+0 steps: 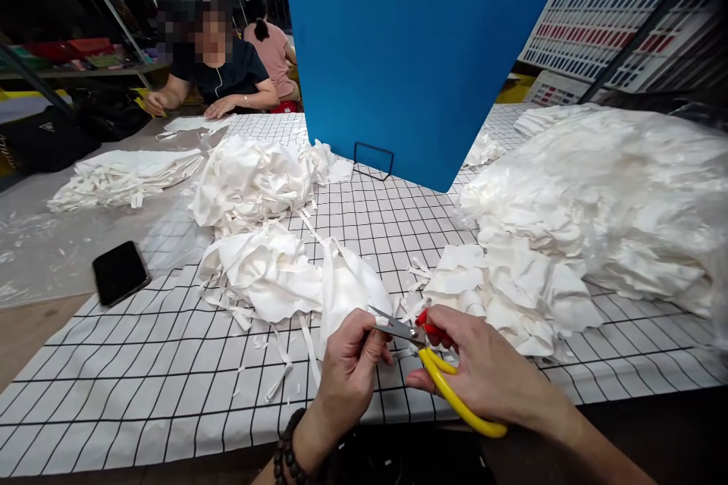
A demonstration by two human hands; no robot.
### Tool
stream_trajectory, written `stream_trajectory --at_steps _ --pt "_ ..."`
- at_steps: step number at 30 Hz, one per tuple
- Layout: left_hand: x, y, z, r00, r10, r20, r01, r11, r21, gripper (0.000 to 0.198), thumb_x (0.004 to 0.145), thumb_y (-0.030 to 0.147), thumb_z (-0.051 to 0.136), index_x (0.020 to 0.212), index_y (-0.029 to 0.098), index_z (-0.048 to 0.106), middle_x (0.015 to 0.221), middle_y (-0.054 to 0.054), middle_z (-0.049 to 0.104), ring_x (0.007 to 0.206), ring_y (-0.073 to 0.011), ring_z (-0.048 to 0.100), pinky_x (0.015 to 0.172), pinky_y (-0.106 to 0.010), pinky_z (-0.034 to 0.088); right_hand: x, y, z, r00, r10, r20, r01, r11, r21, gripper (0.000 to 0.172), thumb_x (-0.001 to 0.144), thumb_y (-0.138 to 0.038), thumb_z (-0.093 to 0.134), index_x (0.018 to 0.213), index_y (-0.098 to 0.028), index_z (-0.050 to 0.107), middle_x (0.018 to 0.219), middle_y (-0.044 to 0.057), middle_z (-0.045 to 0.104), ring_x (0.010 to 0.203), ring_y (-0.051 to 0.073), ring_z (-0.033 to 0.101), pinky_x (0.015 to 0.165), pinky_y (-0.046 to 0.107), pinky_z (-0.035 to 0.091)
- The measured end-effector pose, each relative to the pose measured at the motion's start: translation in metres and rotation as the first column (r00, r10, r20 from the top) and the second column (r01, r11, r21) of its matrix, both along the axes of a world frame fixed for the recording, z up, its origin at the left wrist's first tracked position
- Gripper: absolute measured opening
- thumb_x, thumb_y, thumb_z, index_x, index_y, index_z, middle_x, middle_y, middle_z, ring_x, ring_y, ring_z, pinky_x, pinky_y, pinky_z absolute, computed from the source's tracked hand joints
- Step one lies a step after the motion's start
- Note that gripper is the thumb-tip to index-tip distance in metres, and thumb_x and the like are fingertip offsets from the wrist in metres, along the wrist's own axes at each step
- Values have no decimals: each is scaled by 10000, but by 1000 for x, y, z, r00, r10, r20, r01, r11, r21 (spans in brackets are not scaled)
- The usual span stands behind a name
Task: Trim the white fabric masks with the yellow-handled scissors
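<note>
My right hand (475, 356) grips scissors (449, 390) with one yellow handle and one red handle, their blades parted and pointing left. Close to the blade tips, my left hand (353, 360) pinches the edge of a white fabric piece (346, 284), which rises behind the fingers onto the table. A bracelet of dark beads is on the left wrist. White fabric pieces with thin straps (265, 269) lie heaped just beyond the left hand. Past the right hand is another loose pile of white pieces (512, 292).
A blue board (403, 53) stands on the grid-patterned tablecloth (171, 371). Plastic-wrapped white fabric (626, 189) is heaped at right. A phone (120, 273) and a flat fabric stack (136, 170) lie left. Across the table a person (219, 76) handles white fabric; another sits behind.
</note>
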State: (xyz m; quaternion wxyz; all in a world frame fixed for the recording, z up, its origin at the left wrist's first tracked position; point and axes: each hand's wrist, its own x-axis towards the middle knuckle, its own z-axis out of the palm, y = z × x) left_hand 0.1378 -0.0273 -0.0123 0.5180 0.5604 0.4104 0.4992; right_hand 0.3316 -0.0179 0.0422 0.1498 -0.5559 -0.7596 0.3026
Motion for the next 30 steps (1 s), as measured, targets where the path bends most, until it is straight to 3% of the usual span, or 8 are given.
stream_trajectory --at_steps 10,19,30 --pt "-2 -1 -2 999 -27 -32 28 999 22 182 951 254 491 852 188 629 774 -18 545 651 -131 573 665 -268 444 -1 0 -5 999 11 51 -14 998 61 361 682 -464 749 779 -224 497 732 -18 568 633 147 490 552 255 342" --pt "-2 -2 0 995 -79 61 83 994 -69 214 941 312 506 848 172 637 816 -32 546 613 -129 577 617 -258 466 0 0 -9 999 20 26 -22 997 69 303 715 -428 728 687 -221 509 634 -31 546 556 124 454 515 240 315" --pt "-10 1 3 992 -125 27 126 990 -61 215 939 294 510 825 174 647 797 -36 548 606 -129 561 602 -261 452 0 2 -9 998 57 32 -61 992 110 380 700 -549 720 709 -219 534 643 -27 560 561 124 457 524 243 316"
